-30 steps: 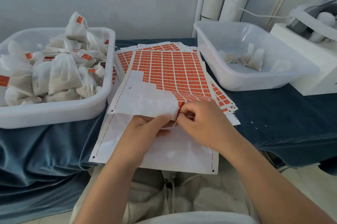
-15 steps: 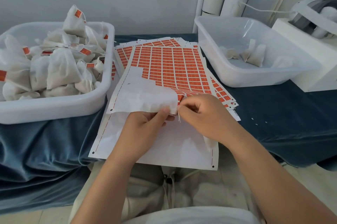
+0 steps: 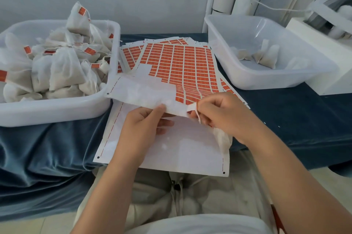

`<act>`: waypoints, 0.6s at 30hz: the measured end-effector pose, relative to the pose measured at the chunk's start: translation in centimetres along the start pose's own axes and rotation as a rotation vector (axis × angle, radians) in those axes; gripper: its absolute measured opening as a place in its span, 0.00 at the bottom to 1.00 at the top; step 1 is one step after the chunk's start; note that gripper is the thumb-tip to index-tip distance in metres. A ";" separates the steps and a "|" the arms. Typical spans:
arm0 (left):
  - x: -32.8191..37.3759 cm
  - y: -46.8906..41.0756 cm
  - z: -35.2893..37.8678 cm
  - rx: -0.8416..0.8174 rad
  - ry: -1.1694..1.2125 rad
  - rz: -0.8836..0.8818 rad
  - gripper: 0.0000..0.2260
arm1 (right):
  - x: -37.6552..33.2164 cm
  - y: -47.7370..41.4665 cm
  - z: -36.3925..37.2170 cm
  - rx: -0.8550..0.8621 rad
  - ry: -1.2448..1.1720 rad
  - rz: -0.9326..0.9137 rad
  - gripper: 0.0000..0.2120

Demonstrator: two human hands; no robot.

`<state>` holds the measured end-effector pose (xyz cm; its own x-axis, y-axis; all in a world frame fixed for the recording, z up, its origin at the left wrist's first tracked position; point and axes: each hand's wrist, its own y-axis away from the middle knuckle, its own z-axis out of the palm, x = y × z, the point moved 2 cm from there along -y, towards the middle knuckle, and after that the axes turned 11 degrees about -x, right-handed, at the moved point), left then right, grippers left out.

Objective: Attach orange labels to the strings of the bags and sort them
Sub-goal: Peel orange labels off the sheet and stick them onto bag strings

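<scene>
Centre frame — left hand (image 3: 142, 129) pinches the lifted label sheet (image 3: 182, 70); right hand (image 3: 224, 115) pinches one label (image 3: 192, 107) at its edge, bag (image 3: 222, 138) tucked beneath. Label print too small to read. Tagged bags' tub (image 3: 57, 108) — upper left.

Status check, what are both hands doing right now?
Left hand lifts label sheet. Right hand peeling a label, bag hanging beneath. Nothing blocking.

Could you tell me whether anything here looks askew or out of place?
Mostly tidy. The label sheets under the top one are fanned out unevenly, and one bag dangles under the right hand off the table edge; the left hand holds the sheet's curled edge.
</scene>
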<state>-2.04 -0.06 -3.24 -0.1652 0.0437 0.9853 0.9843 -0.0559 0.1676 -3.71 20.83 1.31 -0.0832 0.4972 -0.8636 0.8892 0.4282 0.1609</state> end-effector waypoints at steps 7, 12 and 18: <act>0.2 0.0 -1.1 -0.391 -0.240 -0.134 0.19 | 0.2 -0.2 -0.1 0.110 -0.072 0.074 0.21; -0.6 -0.3 -0.2 -0.370 -0.311 -0.126 0.10 | 0.5 -1.0 2.0 0.153 0.138 -0.022 0.32; -0.3 -0.5 -0.6 -0.202 0.050 -0.079 0.11 | 0.7 -1.8 3.7 0.252 0.277 -0.020 0.28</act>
<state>-2.55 -0.62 -3.60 -0.2490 0.0070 0.9685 0.9366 -0.2529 0.2426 -3.70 17.59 -1.39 -0.1893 0.6906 -0.6980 0.9661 0.2579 -0.0069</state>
